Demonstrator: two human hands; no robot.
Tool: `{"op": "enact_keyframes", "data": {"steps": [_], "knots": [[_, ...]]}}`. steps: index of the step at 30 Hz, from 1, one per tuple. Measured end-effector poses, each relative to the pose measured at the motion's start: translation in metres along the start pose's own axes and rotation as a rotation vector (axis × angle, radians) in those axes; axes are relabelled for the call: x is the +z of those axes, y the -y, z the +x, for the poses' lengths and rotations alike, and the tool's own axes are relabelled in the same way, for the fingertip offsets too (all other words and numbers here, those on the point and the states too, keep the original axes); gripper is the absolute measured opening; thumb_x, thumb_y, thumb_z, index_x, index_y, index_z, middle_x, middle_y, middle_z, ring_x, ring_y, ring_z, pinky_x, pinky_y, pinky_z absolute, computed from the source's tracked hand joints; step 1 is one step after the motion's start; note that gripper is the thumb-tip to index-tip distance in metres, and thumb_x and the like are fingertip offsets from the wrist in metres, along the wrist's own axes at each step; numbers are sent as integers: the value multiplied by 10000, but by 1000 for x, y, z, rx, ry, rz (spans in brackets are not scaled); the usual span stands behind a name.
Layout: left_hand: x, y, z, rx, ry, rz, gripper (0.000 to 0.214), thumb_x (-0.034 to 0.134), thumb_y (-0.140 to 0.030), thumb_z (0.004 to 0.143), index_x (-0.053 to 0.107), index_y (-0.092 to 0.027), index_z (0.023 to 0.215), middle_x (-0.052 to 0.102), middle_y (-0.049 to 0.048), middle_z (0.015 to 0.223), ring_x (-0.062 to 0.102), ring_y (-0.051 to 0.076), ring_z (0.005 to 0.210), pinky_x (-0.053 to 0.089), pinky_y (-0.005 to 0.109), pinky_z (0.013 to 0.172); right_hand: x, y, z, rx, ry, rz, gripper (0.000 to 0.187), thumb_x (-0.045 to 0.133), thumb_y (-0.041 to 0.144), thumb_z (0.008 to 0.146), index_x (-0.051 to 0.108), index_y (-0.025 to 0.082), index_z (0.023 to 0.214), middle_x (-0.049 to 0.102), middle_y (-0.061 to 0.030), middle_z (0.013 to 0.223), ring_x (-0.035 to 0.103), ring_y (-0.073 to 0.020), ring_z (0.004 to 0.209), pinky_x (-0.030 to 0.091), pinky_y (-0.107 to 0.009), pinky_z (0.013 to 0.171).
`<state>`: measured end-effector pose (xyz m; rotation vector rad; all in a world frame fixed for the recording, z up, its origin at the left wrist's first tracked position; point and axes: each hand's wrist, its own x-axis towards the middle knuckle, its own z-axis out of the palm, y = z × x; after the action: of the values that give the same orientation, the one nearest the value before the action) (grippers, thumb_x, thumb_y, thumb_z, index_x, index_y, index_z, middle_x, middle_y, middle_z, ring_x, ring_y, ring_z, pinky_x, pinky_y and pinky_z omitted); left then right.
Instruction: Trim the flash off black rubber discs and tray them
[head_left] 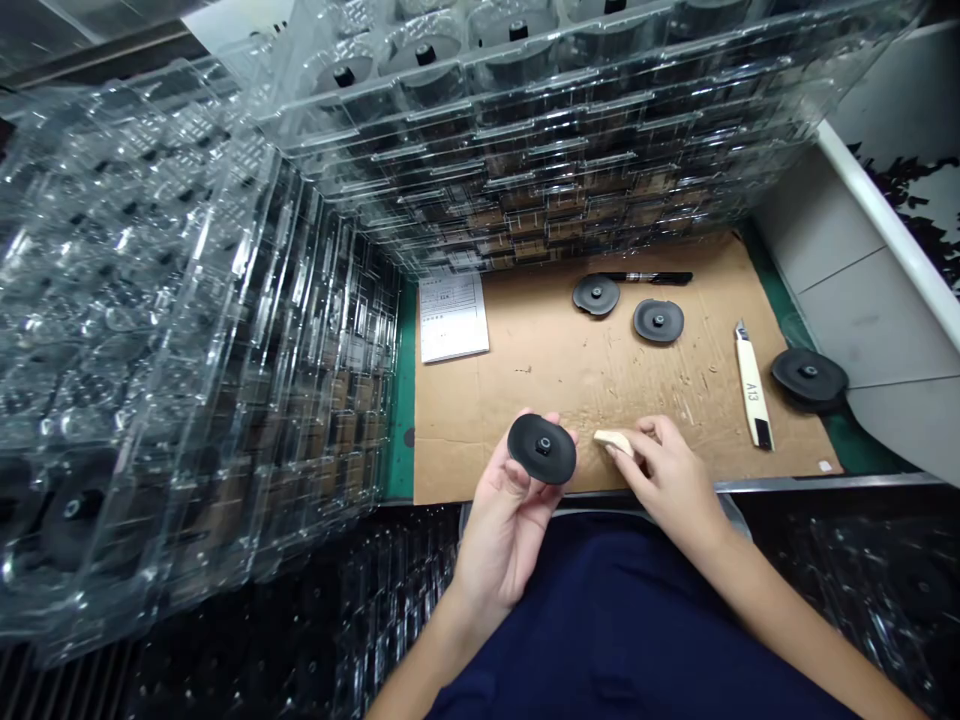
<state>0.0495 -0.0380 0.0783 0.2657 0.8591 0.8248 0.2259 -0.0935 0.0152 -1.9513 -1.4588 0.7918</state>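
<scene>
Left hand (511, 515) beneath black disc (529, 455), right hand (666, 470) nearby.

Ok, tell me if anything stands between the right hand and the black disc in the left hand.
No separate object shows between them. The right hand holds a cream piece toward the disc; one fingertip of the left hand shows at the disc's facing edge.

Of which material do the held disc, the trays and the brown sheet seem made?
Held disc: perhaps rubber or plastic; matte black, little shine.
Trays: likely thin plastic; transparent, glossy, with bright reflections.
Brown sheet: probably cardboard; dull tan, with scuffs.
</scene>
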Motion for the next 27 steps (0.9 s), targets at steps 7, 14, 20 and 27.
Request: {"op": "enact_keyframes", "data": {"steps": [7,14,20,27], "knots": [[4,3,-2,20,7,42,500,649,-298,809,496,-256,1283,521,109,1348,555,283,1168,465,385,960,-21,21,5,41,82,259,278,460,307,925,577,208,1156,641,-23,817,591,-128,645,500,-242,571],[6,8,-3,18,68,90,528,691,-269,776,513,-248,1272,571,85,1290,557,228,1156,489,284,914,-38,93,15,-265,-47,457,237,499,165,897,627,197,1093,626,-41,979,596,-130,869,488,-247,748],[4,6,-5,72,54,148,449,676,-226,789,555,-241,1221,616,66,1224,611,195,1069,509,245,870,-40,105,22,-349,152,334,197,514,107,877,667,194,965,621,1,813,572,-91,712,473,-206,674],[6,1,-6,84,78,146,513,717,-147,736,568,-290,1206,625,28,1227,598,209,1109,502,280,919,-47,106,10,-399,207,437,203,525,73,867,661,156,993,635,-11,870,584,-73,771,479,-175,717]]}}
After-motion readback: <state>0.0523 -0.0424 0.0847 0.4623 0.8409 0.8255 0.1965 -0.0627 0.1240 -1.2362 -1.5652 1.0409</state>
